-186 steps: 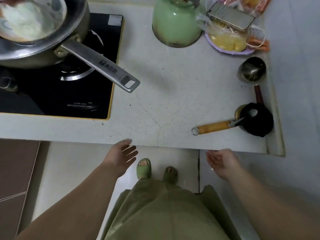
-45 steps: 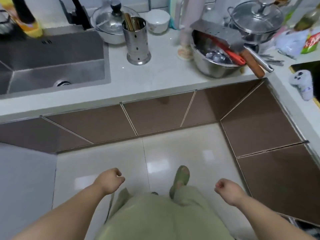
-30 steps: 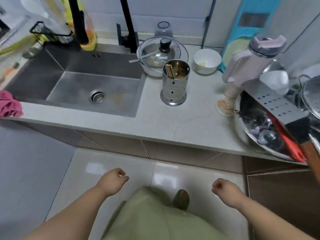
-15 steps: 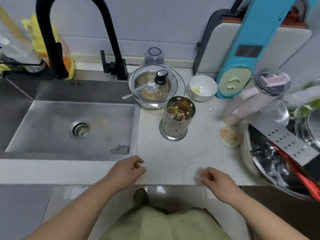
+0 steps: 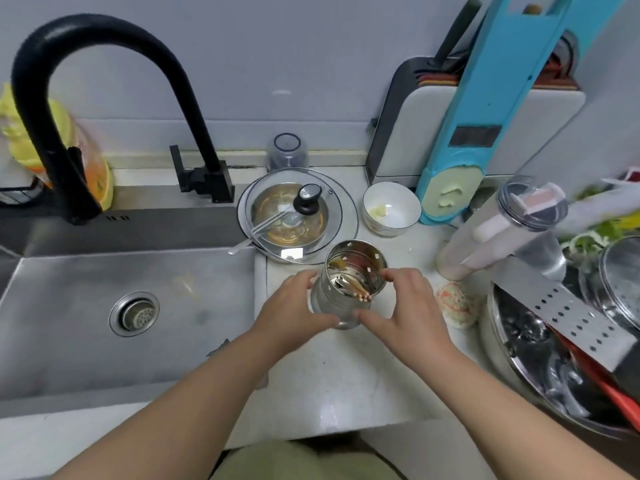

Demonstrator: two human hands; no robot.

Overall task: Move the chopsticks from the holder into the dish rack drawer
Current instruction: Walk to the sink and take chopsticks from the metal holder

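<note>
Steel holder clasped by left hand; right hand.

Holder right of sink, chopsticks inside.

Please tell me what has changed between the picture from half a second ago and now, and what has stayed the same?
Both hands moved forward from the counter edge and closed on the metal holder: left hand on its left side, right hand on its right. The holder now leans toward the person. The chopsticks remain inside; the lidded pan, white bowl and sink stayed put.
</note>
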